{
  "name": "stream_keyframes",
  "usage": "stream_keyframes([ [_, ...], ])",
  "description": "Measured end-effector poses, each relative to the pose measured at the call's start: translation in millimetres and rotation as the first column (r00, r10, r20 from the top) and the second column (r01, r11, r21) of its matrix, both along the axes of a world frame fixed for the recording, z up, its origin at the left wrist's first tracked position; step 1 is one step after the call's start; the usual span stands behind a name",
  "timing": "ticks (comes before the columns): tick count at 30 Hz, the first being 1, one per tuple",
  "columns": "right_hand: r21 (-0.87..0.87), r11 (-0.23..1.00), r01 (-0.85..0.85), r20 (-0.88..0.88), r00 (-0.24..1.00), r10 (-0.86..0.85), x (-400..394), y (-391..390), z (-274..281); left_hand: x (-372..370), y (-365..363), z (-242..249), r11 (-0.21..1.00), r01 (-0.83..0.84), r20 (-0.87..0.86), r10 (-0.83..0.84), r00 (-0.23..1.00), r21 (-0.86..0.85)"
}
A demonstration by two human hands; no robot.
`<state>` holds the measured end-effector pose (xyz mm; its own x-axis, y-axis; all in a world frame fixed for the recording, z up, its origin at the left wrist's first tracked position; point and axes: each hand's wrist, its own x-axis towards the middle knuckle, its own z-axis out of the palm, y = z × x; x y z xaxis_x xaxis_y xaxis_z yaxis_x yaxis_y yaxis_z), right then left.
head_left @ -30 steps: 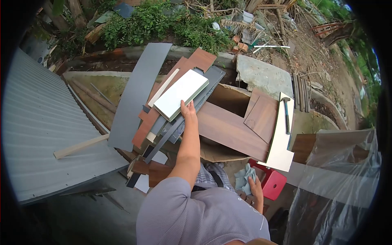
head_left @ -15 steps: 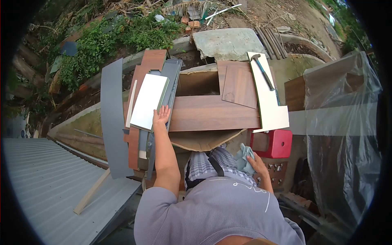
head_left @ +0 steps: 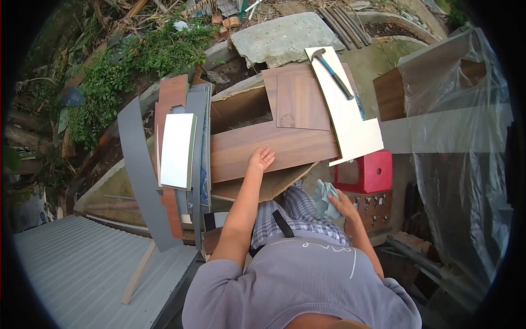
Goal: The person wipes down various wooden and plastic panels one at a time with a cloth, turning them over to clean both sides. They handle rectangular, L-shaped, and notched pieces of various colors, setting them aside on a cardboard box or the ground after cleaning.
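My left hand (head_left: 262, 159), palm up with its fingers apart, is over the brown wood-grain board (head_left: 233, 159) and holds nothing. Low at my right side, my right hand (head_left: 344, 205) grips a crumpled pale blue-green cloth (head_left: 325, 198). Left of the wood-grain board lies a white panel (head_left: 178, 151) on a stack of grey and brown panels (head_left: 173, 91). A smaller wood-grain piece (head_left: 302, 101) rests on the board's far part. At its right end is a cut white board (head_left: 350, 129) with a hammer (head_left: 332, 74) on it.
A red plastic stool (head_left: 374, 171) stands below the white board, near a brown piece with metal hinges (head_left: 377, 211). Clear plastic sheeting (head_left: 455, 109) drapes panels at the right. Corrugated metal sheeting (head_left: 93, 263) lies at the lower left. Behind is a concrete slab (head_left: 285, 39).
My left hand has moved right, from beside the white panel to over the wood-grain board. The view has turned, and my right hand still holds the cloth.
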<state>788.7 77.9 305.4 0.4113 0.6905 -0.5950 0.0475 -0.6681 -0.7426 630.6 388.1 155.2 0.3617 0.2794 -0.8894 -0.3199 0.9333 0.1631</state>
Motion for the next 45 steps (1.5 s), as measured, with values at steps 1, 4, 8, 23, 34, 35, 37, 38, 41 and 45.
stream_keyframes([
  [1,-0.001,1.0,0.03,-0.017,0.999,-0.03,7,3,0,18,4,-2,0.994,0.074,-0.079,-0.068,0.995,0.082],
  [4,-0.024,0.999,-0.04,-0.044,0.998,0.038,50,31,-23,68,24,-21,0.751,0.5,-0.578,-0.197,0.792,0.43],
  [8,0.145,0.979,-0.146,0.439,0.896,0.069,107,105,-83,113,42,-18,0.26,0.849,-0.888,0.123,0.443,0.46],
  [23,-0.133,0.98,-0.146,0.598,0.777,0.197,124,198,-151,159,48,-25,0.331,0.925,-0.981,0.116,0.156,0.187],
  [34,-0.051,0.968,-0.244,0.499,0.834,0.236,80,185,-147,86,19,-17,0.46,0.883,-0.992,-0.035,0.121,0.092],
  [35,-0.064,0.972,-0.225,0.455,0.861,0.229,75,184,-146,82,19,-3,0.539,0.838,-0.969,-0.15,0.196,0.086],
  [37,-0.043,0.975,-0.216,0.459,0.863,0.211,76,176,-145,70,16,11,0.529,0.846,-0.956,-0.204,0.21,0.073],
  [38,-0.02,0.979,-0.205,0.466,0.864,0.19,77,173,-144,65,15,19,0.517,0.854,-0.94,-0.255,0.226,0.065],
  [41,0.036,0.989,-0.143,0.23,0.964,0.131,80,167,-136,61,5,43,0.474,0.795,-0.804,-0.256,0.536,0.379],
  [45,0.223,0.964,-0.144,0.461,0.887,0.026,29,166,-110,73,-16,53,0.589,0.511,-0.548,-0.135,0.826,0.626],
])
